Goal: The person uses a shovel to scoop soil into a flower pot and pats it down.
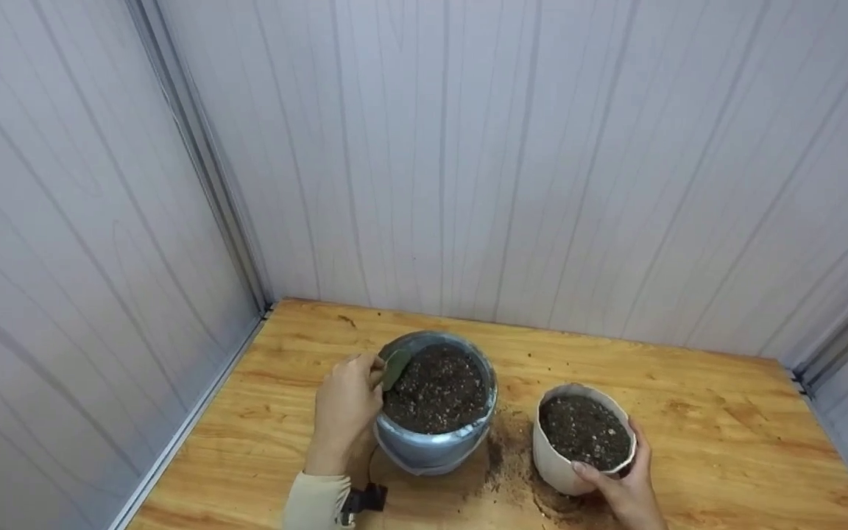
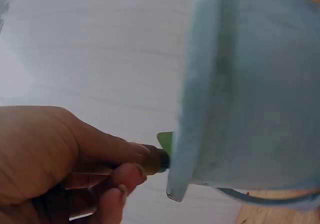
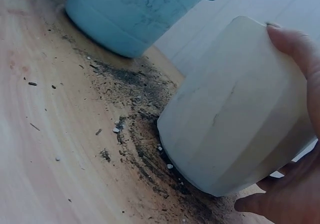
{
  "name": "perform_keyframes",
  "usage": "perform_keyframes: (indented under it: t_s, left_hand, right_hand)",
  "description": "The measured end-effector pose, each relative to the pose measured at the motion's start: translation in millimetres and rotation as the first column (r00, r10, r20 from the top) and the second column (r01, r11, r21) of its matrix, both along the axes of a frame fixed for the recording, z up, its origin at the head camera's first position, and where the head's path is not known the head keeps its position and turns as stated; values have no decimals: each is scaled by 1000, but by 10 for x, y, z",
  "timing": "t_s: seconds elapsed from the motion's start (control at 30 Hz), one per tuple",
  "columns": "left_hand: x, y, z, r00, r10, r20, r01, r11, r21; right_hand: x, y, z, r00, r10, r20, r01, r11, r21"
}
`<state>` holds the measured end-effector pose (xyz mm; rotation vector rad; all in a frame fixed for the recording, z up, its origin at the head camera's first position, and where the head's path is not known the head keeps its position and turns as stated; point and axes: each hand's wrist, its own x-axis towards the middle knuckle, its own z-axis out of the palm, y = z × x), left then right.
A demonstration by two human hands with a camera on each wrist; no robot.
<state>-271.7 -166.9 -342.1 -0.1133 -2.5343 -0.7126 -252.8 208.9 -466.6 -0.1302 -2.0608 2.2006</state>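
My left hand (image 1: 347,401) pinches the brown handle (image 2: 151,160) of a small trowel with a green blade (image 1: 395,368). The blade dips inside the rim of a blue-grey bucket (image 1: 431,446), at its left side, against dark soil (image 1: 440,390). Beside it on the right, a white faceted pot (image 1: 555,464) holds more soil (image 1: 587,430) nearly to its rim. My right hand (image 1: 634,482) grips this pot from its right side, thumb at the rim and fingers spread round the wall. The pot leans slightly, its base close over the soil-strewn table.
Spilled soil (image 1: 509,449) lies scattered on the wooden table (image 1: 733,434) between bucket and pot, with a ring of it under the pot. The bucket's thin handle (image 2: 250,196) hangs down its side. Pale panelled walls (image 1: 468,162) enclose the table at the back and sides.
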Motion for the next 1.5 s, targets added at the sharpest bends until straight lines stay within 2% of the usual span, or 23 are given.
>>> perform_keyframes:
  t_s: [0.1,0.27,0.47,0.67,0.8,0.97,1.23,1.5]
  left_hand:
    - [24,-37,-48,999,16,40,-17,999,28]
    - [96,-77,-125,994,76,73,-80,995,58]
    - [130,22,-155,997,43,67,-51,992,116]
    - [73,82,-131,1000,25,-5,-24,992,122]
    - [38,32,-112,1000,4,-10,-2,986,165]
    - [58,-8,-111,1000,3,30,-10,973,230]
    - [123,11,-129,988,-28,154,-20,954,299]
    - [166,43,-105,980,-75,183,4,933,360]
  right_hand:
    - [24,-33,-48,1000,4,11,-4,1000,-6]
    - [-7,-59,-77,998,58,-31,-57,998,22]
    - [26,37,-43,998,51,-23,-50,998,28]
    - [1,86,-31,997,66,-36,-64,996,61]
    - [-1,74,-39,997,69,-43,-66,996,59]
    - [20,59,-56,996,61,-62,-58,997,48]
    - [68,65,-84,997,69,-32,-70,997,-20]
    - [40,104,-43,993,104,-57,-104,995,6]
